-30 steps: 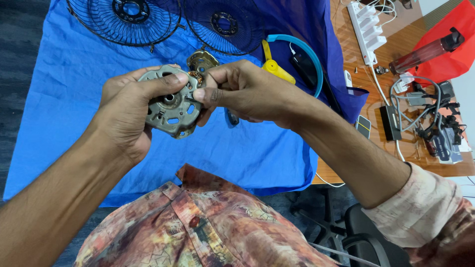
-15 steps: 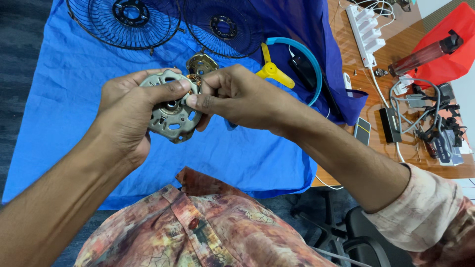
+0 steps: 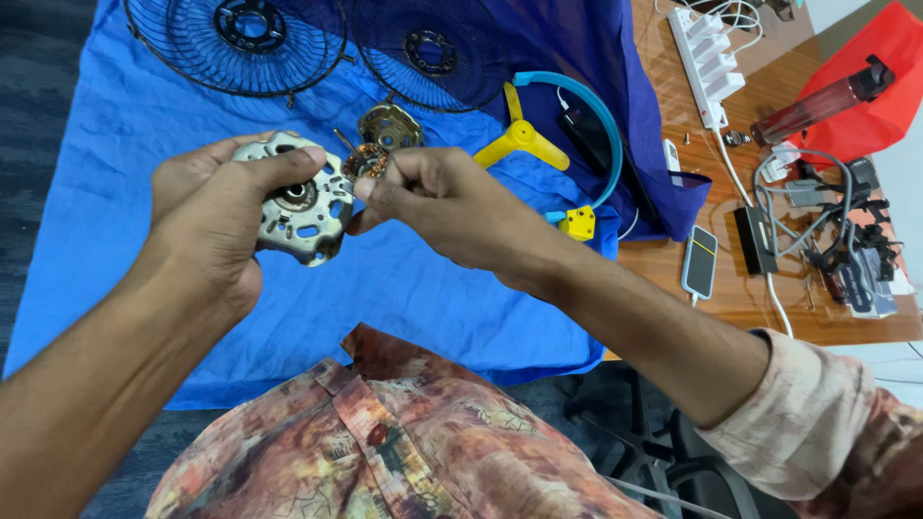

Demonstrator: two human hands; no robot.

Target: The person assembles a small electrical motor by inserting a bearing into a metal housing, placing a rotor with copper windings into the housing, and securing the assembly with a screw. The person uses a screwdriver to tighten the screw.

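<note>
Here the left hand [image 3: 216,216] is clamped around a grey metal motor housing [image 3: 300,200], thumb across its upper edge and fingers behind it, holding it in the air above the blue cloth [image 3: 115,173] that covers the bench [image 3: 760,298]. The housing face with its round centre hole and slots is turned toward the camera. The right hand [image 3: 452,207] has its fingertips pinched together on a small part with copper windings [image 3: 365,161] at the housing's right edge; the part touches the housing.

On the cloth just behind the hands lies a round brass-coloured metal cover [image 3: 389,125]. Farther back lie two black wire fan guards [image 3: 236,43], side by side. To the right of the hands lies a yellow three-bladed piece [image 3: 519,139], with a light blue curved band [image 3: 586,106] around it and a small yellow block [image 3: 579,223] near the band's lower end. On the bare wood at right are a white power strip [image 3: 707,58], a phone [image 3: 700,261], a tangle of cables [image 3: 827,221] and a red bag [image 3: 880,86].
</note>
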